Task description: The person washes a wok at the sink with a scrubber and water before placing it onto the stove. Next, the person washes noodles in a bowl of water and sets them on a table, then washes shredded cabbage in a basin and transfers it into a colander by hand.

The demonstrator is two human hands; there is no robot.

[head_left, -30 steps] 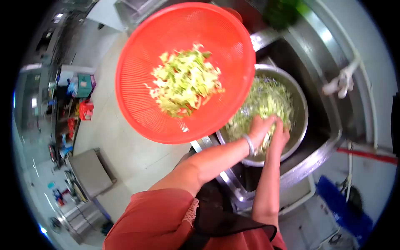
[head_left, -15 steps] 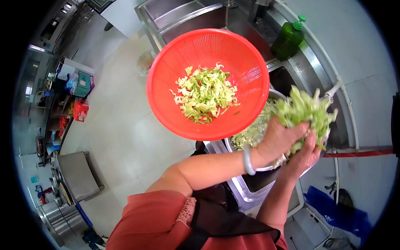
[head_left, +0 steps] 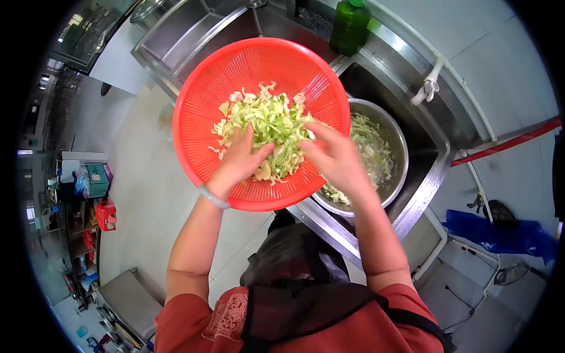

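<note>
Looks like unloading: left hand [head_left: 236,162] and right hand [head_left: 338,162] both open at the greens [head_left: 273,123] in the colander [head_left: 203,94], bowl [head_left: 401,147] with more at its 4 o'clock; another scoop would call for clearing the colander.

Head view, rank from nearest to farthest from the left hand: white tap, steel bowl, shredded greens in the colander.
1. Shredded greens: at the left hand's fingers, in the red colander.
2. Steel bowl: right of the colander.
3. White tap: past the bowl, by the wall.
</note>
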